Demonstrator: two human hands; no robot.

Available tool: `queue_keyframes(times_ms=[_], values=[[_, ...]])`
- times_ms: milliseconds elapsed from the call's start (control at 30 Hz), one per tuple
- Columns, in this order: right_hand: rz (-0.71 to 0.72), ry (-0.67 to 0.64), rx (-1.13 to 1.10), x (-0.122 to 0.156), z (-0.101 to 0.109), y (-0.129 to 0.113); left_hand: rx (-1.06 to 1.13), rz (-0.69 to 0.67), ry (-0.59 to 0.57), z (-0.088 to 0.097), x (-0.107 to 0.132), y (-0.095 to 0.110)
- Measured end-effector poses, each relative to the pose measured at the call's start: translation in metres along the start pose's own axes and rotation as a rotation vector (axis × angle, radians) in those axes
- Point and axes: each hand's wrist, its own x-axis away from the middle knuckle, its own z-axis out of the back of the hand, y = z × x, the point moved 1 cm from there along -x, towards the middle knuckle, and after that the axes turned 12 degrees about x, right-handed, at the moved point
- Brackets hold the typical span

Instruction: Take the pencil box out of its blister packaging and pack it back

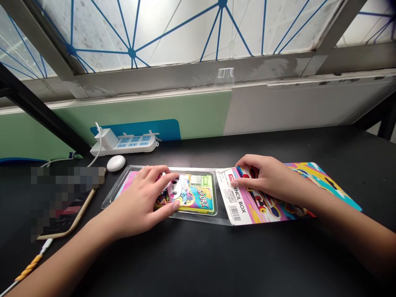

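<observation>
A colourful pencil box (202, 198) with a cartoon figure and the word SPORT lies in a clear plastic tray (219, 211). My left hand (144, 196) rests over the box's left part, its fingers spread on the top, hiding some of the print. Joined to the tray's right side, a printed cardboard sheet (241, 214) labelled PENCIL BOX lies folded out on the table. Over that card is my right hand (262, 177), thumb on the printed face and the other fingers at the upper edge. Whether it pinches the card is hard to see.
At the left lies a phone (72, 214) with a cable (29, 268) plugged in. A white oval case (116, 163) sits near a power strip (136, 143) holding a white adapter (107, 138). The black table (198, 260) meets a wall (201, 113) below the windows.
</observation>
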Motion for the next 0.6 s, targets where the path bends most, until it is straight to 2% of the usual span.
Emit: queue_keyframes(times_ms=[300, 500, 600], values=[[-0.046, -0.043, -0.095, 0.007, -0.011, -0.023, 0.058, 0.041, 0.064, -0.017, 0.002, 0.025], [-0.047, -0.084, -0.111, 0.006, -0.013, -0.028, 0.389, -0.008, 0.162, -0.02, 0.015, 0.046], [-0.045, -0.153, -0.127, 0.005, -0.011, -0.019, 0.583, -0.042, 0.29, -0.014, 0.02, 0.044]])
